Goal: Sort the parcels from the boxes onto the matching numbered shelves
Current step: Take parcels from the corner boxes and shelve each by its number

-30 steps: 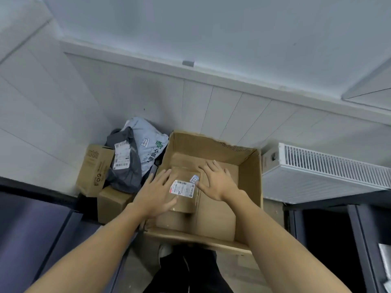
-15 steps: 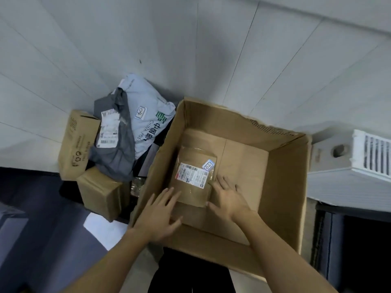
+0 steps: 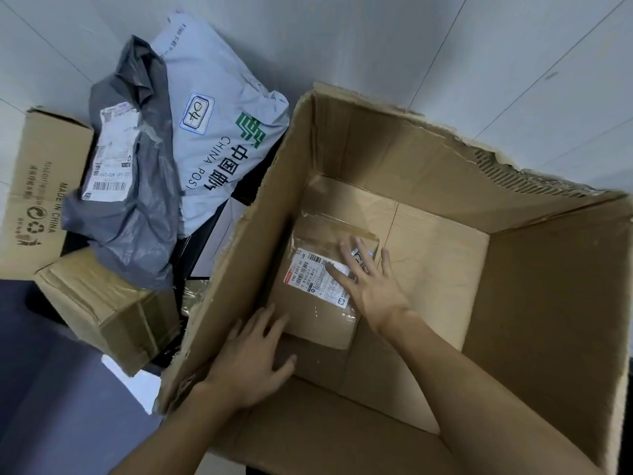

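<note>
We are at the pick-up step. The small brown parcel (image 3: 318,317) lies flat on the bottom of the big open box (image 3: 548,303), toward its left wall. Our right hand (image 3: 373,286) rests flat on its label, fingers spread. Our left hand (image 3: 253,361) touches its near left corner, fingers loose. Neither grip is clenched on it. Next, we judge, fingers must hook under its edges to lift it out.

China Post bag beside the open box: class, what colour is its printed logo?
Green logo on a pale grey-blue bag; head view.
</note>
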